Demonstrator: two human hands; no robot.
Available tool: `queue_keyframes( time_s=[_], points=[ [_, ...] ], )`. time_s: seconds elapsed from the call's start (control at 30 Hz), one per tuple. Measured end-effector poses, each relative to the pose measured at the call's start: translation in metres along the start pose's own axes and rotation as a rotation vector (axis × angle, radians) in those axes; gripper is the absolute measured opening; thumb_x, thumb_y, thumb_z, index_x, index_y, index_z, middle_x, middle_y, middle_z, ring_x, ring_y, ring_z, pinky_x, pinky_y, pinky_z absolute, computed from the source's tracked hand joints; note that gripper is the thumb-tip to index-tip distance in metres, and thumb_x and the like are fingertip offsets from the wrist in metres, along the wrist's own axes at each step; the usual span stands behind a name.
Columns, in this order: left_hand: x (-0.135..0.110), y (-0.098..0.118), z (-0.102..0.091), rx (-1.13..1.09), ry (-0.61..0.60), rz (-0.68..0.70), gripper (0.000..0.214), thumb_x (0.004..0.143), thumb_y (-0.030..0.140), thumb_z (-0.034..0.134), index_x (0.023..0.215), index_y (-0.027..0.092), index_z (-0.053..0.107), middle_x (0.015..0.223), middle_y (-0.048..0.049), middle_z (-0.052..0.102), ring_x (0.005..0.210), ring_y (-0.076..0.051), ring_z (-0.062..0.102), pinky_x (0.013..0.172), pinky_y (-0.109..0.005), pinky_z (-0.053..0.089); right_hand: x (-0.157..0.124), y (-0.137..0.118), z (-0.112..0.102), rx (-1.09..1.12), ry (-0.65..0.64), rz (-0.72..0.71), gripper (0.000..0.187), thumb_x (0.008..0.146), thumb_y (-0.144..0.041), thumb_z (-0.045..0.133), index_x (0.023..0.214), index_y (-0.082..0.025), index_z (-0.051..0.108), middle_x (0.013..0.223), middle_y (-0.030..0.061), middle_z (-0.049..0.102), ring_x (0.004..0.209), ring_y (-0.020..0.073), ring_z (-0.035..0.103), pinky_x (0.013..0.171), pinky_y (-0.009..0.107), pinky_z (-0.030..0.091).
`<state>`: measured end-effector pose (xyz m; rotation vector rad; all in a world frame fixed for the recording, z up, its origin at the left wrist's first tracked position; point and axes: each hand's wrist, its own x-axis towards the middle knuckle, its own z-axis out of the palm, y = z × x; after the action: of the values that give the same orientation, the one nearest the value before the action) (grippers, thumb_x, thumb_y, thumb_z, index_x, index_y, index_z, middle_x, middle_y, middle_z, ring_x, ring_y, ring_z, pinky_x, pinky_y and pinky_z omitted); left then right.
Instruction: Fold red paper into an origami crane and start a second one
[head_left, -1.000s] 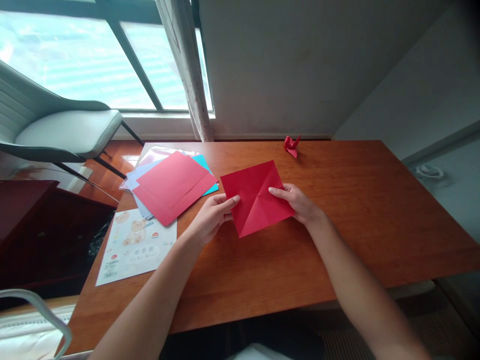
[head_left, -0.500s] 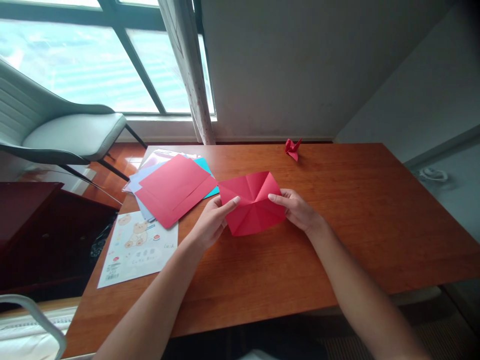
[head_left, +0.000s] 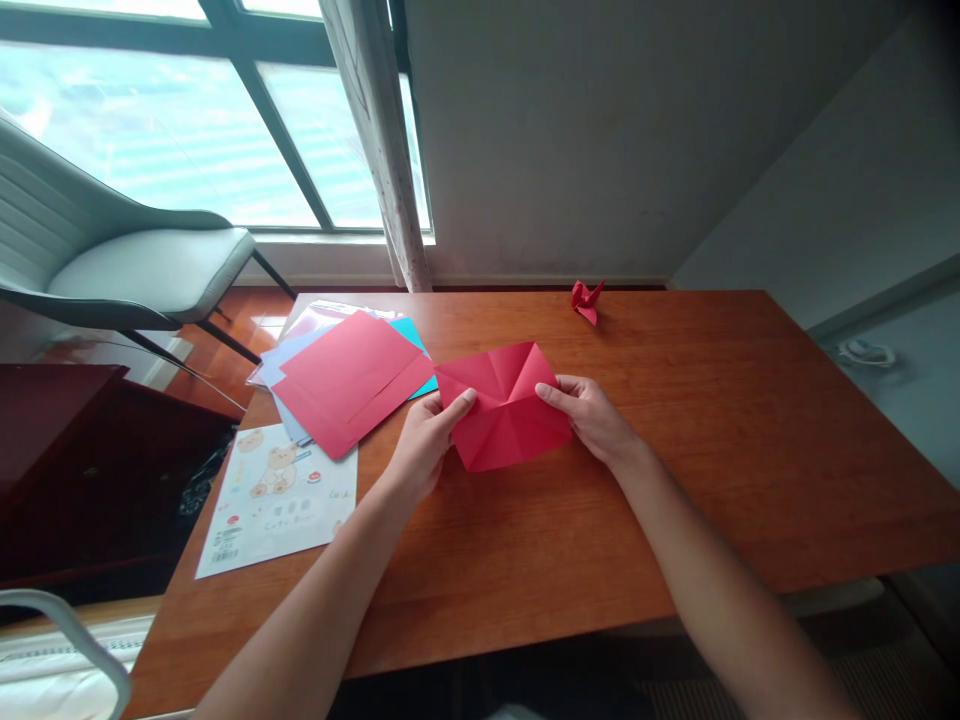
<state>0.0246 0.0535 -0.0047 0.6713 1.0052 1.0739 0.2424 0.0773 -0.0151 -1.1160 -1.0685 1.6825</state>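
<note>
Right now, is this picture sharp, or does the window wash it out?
Head view: the window is washed pale by glare; soft daylight lights the table evenly; the paper held by the left hand and right hand is sharp; the wide lens bows the table's near edge; the top right corner is darkened.

Red creased paper (head_left: 504,410); red crane (head_left: 585,299); red, blue, lilac sheets (head_left: 346,376); reddish-brown table (head_left: 712,440).

printed lines on bear sheet (head_left: 279,500) too blurred to read
</note>
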Motion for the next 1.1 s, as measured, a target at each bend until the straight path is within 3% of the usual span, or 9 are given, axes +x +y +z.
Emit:
queue_keyframes(
  time_s=[0.17,0.3,0.4,0.5,0.63,0.77,0.87,0.97,1.1],
  points=[
    [0.004,-0.001,-0.004,0.097,0.067,0.086,0.038,0.078,0.046,0.078,0.101,0.016,0.068,0.098,-0.0078,0.074,0.081,-0.018,0.07,0.071,-0.027,0.057,-0.002,-0.007,-0.006,-0.067,0.063,-0.087,0.033,0.078,-0.054,0.077,0.084,-0.021,0.072,0.08,0.0014,0.073,0.069,0.0176,0.065,0.065,0.029,0.054],
    [0.006,-0.004,-0.006,0.294,0.191,0.353,0.053,0.081,0.044,0.076,0.125,0.024,0.055,0.13,-0.0101,0.063,0.097,-0.02,0.069,0.076,-0.029,0.056,-0.02,-0.034,-0.013,-0.546,0.399,-0.397,0.035,0.085,-0.052,0.07,0.074,-0.02,0.064,0.066,-0.0009,0.062,0.057,0.0143,0.053,0.052,0.026,0.041],
    [-0.002,-0.007,0.002,0.32,0.015,0.386,0.051,0.088,0.044,0.07,0.133,0.028,0.051,0.147,-0.0113,0.051,0.117,-0.025,0.063,0.089,-0.034,0.055,-0.037,-0.049,0.002,-1.019,0.593,-0.697,0.033,0.09,-0.042,0.066,0.066,-0.021,0.058,0.067,0.0018,0.062,0.062,0.0171,0.054,0.06,0.031,0.043],
    [-0.013,-0.01,0.014,0.17,-0.243,0.302,0.056,0.088,0.046,0.07,0.139,0.03,0.051,0.153,-0.0096,0.046,0.132,-0.029,0.054,0.104,-0.039,0.049,-0.046,-0.044,0.034,-1.257,0.368,-0.839,0.015,0.095,-0.032,0.059,0.089,-0.021,0.068,0.1,0.0095,0.073,0.091,0.0248,0.064,0.081,0.037,0.05],
    [-0.015,-0.015,0.018,-0.001,-0.222,0.203,0.051,0.084,0.049,0.074,0.127,0.025,0.063,0.132,-0.0084,0.066,0.126,-0.028,0.058,0.099,-0.034,0.05,-0.048,-0.028,0.061,-1.29,0.097,-0.74,0.027,0.095,-0.039,0.061,0.111,-0.02,0.07,0.123,0.0113,0.07,0.114,0.0307,0.062,0.099,0.047,0.048],
    [-0.007,-0.015,0.012,-0.041,-0.107,0.045,0.037,0.079,0.04,0.079,0.108,0.018,0.07,0.105,-0.0066,0.074,0.095,-0.022,0.068,0.078,-0.028,0.054,-0.048,-0.033,0.045,-0.99,-0.122,-0.593,0.03,0.099,-0.041,0.056,0.12,-0.024,0.069,0.128,0.0065,0.069,0.121,0.025,0.062,0.105,0.043,0.048],
    [-0.002,-0.014,0.007,-0.027,-0.067,-0.013,0.034,0.076,0.039,0.081,0.1,0.017,0.071,0.094,-0.0051,0.075,0.08,-0.018,0.066,0.069,-0.025,0.051,-0.043,-0.04,0.02,-0.819,0.006,-0.578,0.026,0.1,-0.041,0.053,0.114,-0.027,0.07,0.123,0.0052,0.071,0.119,0.0241,0.063,0.105,0.042,0.049],
    [-0.001,-0.01,0.004,0.026,-0.062,-0.03,0.032,0.075,0.04,0.082,0.094,0.016,0.072,0.089,-0.0051,0.075,0.074,-0.017,0.065,0.065,-0.025,0.05,-0.033,-0.036,-0.003,-0.832,0.322,-0.619,0.031,0.092,-0.041,0.065,0.12,-0.027,0.067,0.129,0.0074,0.067,0.123,0.028,0.06,0.11,0.048,0.044],
    [-0.003,-0.001,-0.001,0.152,-0.12,-0.085,0.033,0.073,0.041,0.083,0.09,0.014,0.072,0.085,-0.0067,0.075,0.074,-0.018,0.067,0.066,-0.026,0.051,-0.022,-0.027,-0.02,-0.61,0.23,-0.325,0.057,0.083,-0.043,0.074,0.135,-0.026,0.056,0.123,0.009,0.068,0.106,0.0249,0.067,0.091,0.041,0.055]
  ],
)
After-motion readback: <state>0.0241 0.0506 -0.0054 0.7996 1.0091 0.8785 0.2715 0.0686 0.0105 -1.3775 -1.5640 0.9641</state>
